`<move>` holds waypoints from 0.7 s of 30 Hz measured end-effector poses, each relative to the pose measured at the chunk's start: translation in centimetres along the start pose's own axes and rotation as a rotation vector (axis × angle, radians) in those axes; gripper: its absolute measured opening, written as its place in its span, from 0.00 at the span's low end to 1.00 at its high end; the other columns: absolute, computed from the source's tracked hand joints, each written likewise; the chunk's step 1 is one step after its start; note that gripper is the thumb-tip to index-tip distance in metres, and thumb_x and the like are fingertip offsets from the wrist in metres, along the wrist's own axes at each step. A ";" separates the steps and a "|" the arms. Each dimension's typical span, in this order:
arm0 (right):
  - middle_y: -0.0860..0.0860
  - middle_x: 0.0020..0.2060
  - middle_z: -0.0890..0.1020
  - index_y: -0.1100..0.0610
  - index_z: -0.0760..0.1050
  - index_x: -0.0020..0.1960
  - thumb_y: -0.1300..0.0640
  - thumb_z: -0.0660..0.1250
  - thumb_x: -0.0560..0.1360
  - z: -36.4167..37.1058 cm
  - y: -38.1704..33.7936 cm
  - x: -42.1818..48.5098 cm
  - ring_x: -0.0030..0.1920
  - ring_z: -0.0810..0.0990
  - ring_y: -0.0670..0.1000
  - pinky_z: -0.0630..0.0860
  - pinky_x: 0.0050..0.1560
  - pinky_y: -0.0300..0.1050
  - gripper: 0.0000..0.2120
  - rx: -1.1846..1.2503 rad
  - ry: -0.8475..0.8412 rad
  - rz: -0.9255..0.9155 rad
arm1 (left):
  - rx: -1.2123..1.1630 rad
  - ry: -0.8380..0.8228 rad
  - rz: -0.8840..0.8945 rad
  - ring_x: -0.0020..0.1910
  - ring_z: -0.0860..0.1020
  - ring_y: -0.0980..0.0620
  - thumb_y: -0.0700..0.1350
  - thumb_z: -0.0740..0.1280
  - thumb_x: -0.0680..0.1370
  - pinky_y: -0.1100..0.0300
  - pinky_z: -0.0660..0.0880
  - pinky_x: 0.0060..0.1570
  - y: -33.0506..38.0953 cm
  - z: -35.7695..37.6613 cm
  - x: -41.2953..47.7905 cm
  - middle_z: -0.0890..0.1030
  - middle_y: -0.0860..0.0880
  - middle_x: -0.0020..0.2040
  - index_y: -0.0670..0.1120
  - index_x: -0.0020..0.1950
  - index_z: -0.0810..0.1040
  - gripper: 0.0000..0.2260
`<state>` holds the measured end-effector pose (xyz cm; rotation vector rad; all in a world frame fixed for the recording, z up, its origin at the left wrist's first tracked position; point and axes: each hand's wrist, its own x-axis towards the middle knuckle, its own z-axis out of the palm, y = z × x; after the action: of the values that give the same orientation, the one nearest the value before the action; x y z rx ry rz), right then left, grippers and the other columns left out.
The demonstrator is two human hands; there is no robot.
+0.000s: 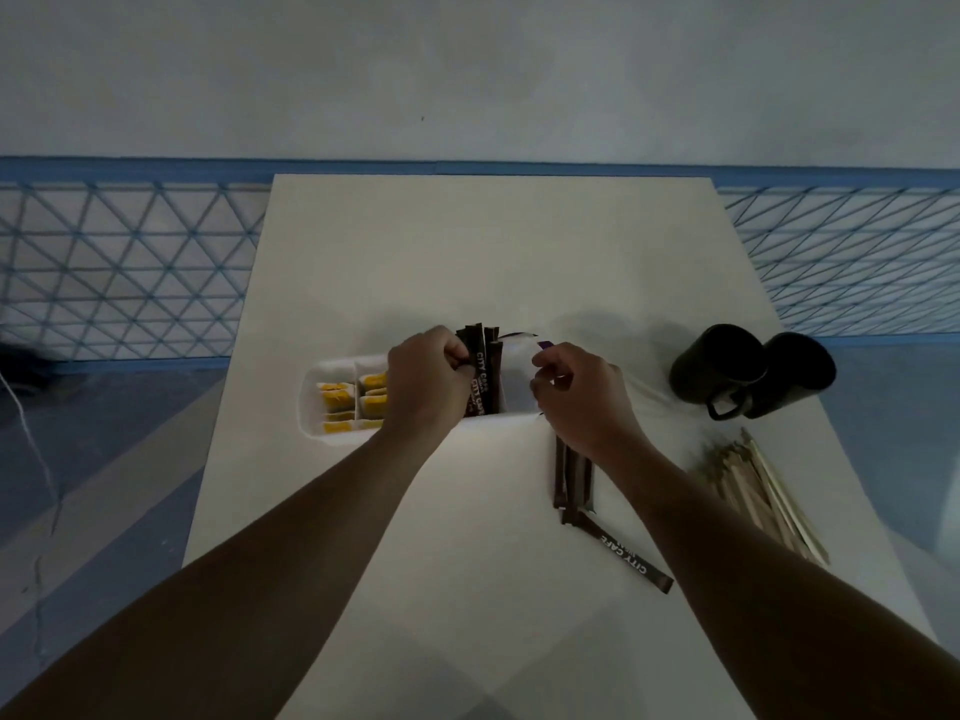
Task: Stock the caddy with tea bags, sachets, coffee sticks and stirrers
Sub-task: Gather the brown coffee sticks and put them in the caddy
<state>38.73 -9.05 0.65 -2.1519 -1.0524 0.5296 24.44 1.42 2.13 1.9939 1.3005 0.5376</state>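
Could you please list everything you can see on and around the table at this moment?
table: one, white, centre of view
caddy: one, white, divided, mid-table
tea bags: several, yellow, caddy's left compartments
standing coffee sticks: several, dark brown, caddy's middle
loose coffee sticks: several, dark brown, table beside right forearm
stirrers: pile, pale wood, table's right side
mugs: two, black, right of caddy
left hand: one, grips the standing coffee sticks
right hand: one, fingers curled at caddy's right end, hold unclear
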 end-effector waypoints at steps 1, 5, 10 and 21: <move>0.46 0.42 0.84 0.54 0.82 0.56 0.61 0.67 0.76 -0.2 0.2 -0.3 0.40 0.81 0.41 0.70 0.37 0.24 0.10 0.001 0.012 0.010 | -0.006 0.013 0.000 0.42 0.81 0.50 0.38 0.73 0.72 0.55 0.78 0.46 -0.1 0.3 0.1 0.84 0.48 0.42 0.44 0.45 0.82 0.04; 0.43 0.41 0.83 0.53 0.82 0.52 0.62 0.68 0.75 -1.7 1.4 -1.5 0.39 0.81 0.41 0.70 0.35 0.25 0.09 -0.018 0.054 0.036 | -0.039 0.069 -0.021 0.41 0.81 0.49 0.38 0.73 0.72 0.56 0.78 0.43 -0.2 1.2 -0.1 0.83 0.48 0.40 0.44 0.47 0.80 0.06; 0.41 0.36 0.80 0.53 0.82 0.47 0.62 0.70 0.74 -3.4 3.5 -3.0 0.38 0.79 0.40 0.72 0.36 0.30 0.05 -0.069 0.060 0.049 | -0.099 0.131 -0.016 0.38 0.80 0.52 0.38 0.74 0.72 0.60 0.76 0.38 1.0 1.6 -1.2 0.83 0.49 0.40 0.44 0.49 0.74 0.11; 0.45 0.41 0.82 0.52 0.81 0.48 0.51 0.78 0.69 -3.8 8.1 -8.5 0.41 0.81 0.43 0.79 0.44 0.38 0.11 -0.405 -0.504 0.173 | -0.096 -0.323 0.039 0.36 0.83 0.53 0.42 0.68 0.77 0.58 0.80 0.40 3.0 5.7 -5.9 0.84 0.49 0.36 0.45 0.42 0.80 0.05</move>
<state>40.36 -20.99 -2.03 -2.5503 -1.3352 1.0578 27.65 -6.56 0.64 1.9343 1.0219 0.2744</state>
